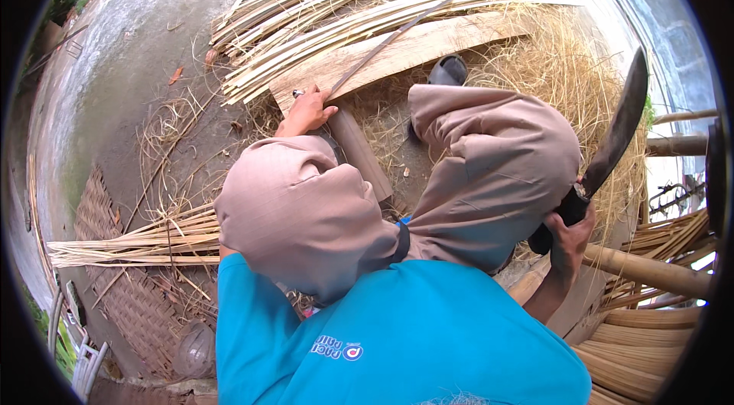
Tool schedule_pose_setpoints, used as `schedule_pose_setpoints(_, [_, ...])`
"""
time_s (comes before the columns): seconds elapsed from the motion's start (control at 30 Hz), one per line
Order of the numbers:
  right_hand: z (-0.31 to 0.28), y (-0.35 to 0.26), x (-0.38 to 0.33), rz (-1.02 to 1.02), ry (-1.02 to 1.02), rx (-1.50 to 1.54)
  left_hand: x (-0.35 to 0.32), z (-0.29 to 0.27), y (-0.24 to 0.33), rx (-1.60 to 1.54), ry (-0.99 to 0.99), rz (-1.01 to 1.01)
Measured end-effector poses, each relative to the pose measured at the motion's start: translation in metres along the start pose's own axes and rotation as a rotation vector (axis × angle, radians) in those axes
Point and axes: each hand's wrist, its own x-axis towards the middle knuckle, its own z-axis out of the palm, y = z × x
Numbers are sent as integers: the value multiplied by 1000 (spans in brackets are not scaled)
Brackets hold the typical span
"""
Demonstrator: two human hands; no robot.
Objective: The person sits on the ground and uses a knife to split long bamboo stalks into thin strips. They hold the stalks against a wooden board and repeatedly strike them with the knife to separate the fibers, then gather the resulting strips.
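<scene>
1. Grip: the right hand (pixel 569 233) is wrapped around the black handle of a large curved knife (pixel 619 126), whose blade points up and forward beside the right knee, well apart from the left hand.

2. The left hand (pixel 308 111) reaches past the left knee to the near end of a wide wooden board (pixel 451 40). Thumb and forefinger are at the near end of a thin dark strip (pixel 404 30); whether they pinch it or merely rest there cannot be told from this view.

3. The strip lies slantwise across the board, its far part passing over a spread of pale strips (pixel 306 53). A firm pinch and a clean lift would likely help to avoid snagging them.

4. The knife is close to the brown trousers (pixel 489 153). It seems wise to hold the blade out to the side, edge turned from the leg, while the left hand works.

5. Loose shavings (pixel 581 53) are heaped beyond the right leg and could hide small pieces; a settled foot should help keep the knife steady.
</scene>
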Motion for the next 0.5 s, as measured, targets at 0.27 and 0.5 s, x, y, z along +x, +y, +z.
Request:
schedule_pose_setpoints(0.27, [52, -15, 5, 15, 78, -164, 48, -29, 10, 76, -152, 83])
schedule_pose_setpoints(0.5, [47, -23, -5, -68, -46, -124, 52, -11, 7, 7, 26, 110])
